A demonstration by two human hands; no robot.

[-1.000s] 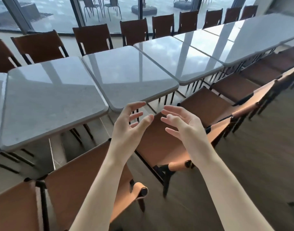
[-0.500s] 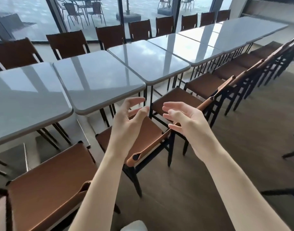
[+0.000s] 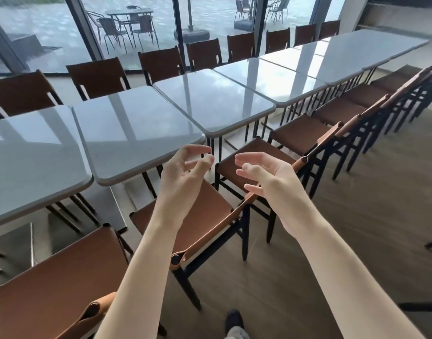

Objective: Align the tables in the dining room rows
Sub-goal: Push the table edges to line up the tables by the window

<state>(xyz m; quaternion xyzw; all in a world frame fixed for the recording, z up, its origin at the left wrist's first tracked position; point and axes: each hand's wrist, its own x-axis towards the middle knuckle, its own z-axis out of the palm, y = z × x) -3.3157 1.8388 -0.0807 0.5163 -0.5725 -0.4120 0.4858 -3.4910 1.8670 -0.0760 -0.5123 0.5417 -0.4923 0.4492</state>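
Both hands hover apart with fingers loosely spread, holding nothing: left hand (image 3: 183, 177), right hand (image 3: 266, 177). The grey table (image 3: 136, 130) at eleven o'clock sits skewed against its neighbours. Likely an approach step; next, grasp its near edge and square it.

Brown leather-seated chairs (image 3: 205, 216) on dark frames line the near side over a wood-plank floor (image 3: 371, 228), and a second row of chairs (image 3: 161, 62) backs onto tall glass windows (image 3: 51, 33) with dark frames. Beyond the glass, a paved terrace holds metal patio chairs and a table (image 3: 129, 13). Daylight pours in.
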